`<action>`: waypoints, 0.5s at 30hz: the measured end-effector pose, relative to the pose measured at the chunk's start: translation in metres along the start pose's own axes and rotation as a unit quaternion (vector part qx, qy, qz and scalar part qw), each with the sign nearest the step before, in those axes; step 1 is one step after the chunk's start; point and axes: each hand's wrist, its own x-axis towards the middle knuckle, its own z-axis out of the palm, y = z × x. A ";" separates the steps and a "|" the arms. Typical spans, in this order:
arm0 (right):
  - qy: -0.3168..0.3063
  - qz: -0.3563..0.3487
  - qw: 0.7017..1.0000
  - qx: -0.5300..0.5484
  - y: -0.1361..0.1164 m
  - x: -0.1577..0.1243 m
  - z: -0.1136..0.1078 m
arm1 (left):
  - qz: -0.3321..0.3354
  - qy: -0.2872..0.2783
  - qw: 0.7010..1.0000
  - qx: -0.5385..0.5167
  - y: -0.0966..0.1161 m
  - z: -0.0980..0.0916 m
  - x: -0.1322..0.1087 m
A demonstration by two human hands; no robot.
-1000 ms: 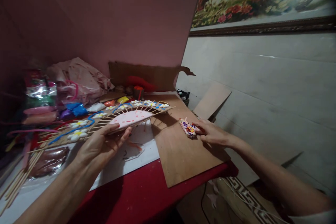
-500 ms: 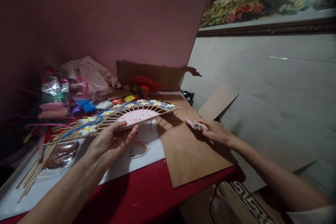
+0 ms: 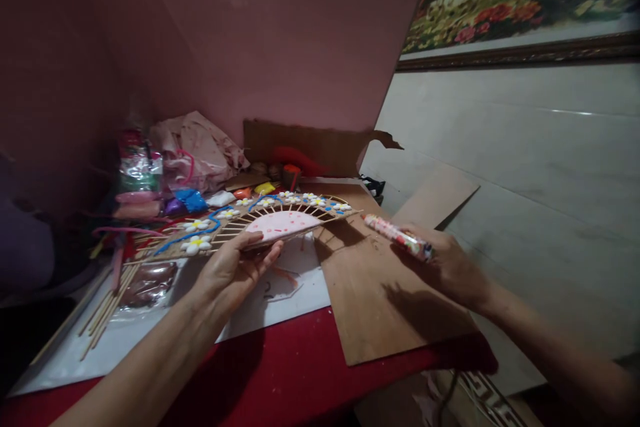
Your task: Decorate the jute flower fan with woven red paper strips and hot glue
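Observation:
My left hand (image 3: 240,263) grips a handmade fan (image 3: 220,223) at its pink, red-spotted half-round centre (image 3: 283,221), thumb on top and fingers beneath. Thin wooden sticks radiate from that centre to a cardboard arc bearing white-and-yellow flowers (image 3: 197,244) and a wavy blue line. To the right, my right hand (image 3: 450,267) is closed around a slim, tube-like thing with a colourful floral print (image 3: 395,235). Its reddish tip points left towards the fan's right end, apart from it; I cannot tell its exact kind. The fingers of that hand are partly blurred.
A brown board (image 3: 370,307) lies on the red tablecloth (image 3: 280,373) beside white paper (image 3: 305,293). Loose wooden sticks (image 3: 107,310) and a brown clay packet (image 3: 149,283) are at left. Colourful clay packets (image 3: 190,200) and a cardboard strip (image 3: 305,147) stand behind.
My right hand has turned the floral-printed thing, so more of its length shows. The fan stays in my left hand. The whole view has shifted, with things appearing farther right.

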 end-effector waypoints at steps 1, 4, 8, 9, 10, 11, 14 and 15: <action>-0.016 -0.036 0.999 -0.011 -0.009 0.001 0.004 | -0.001 -0.001 1.000 0.001 0.000 0.000 0.000; -0.039 -0.124 0.991 -0.023 -0.031 0.010 0.021 | -0.006 0.001 1.000 0.006 -0.001 0.000 0.000; -0.060 -0.143 0.988 -0.002 -0.047 0.023 0.040 | -0.003 0.001 1.000 0.001 -0.003 -0.001 0.002; -0.061 -0.144 0.988 0.005 -0.051 0.026 0.043 | -0.002 0.001 1.000 0.000 -0.004 -0.002 0.003; -0.059 -0.147 0.987 0.011 -0.054 0.028 0.047 | -0.002 0.000 1.000 -0.001 -0.005 -0.002 0.003; -0.057 -0.152 0.987 0.014 -0.056 0.029 0.049 | -0.002 0.000 1.000 -0.002 -0.005 -0.003 0.004; -0.051 -0.158 0.986 -0.013 -0.062 0.030 0.052 | -0.003 0.000 1.000 -0.005 -0.007 -0.003 0.005; -0.050 -0.150 0.987 -0.033 -0.061 0.029 0.050 | -0.003 0.000 1.000 -0.006 -0.007 -0.003 0.005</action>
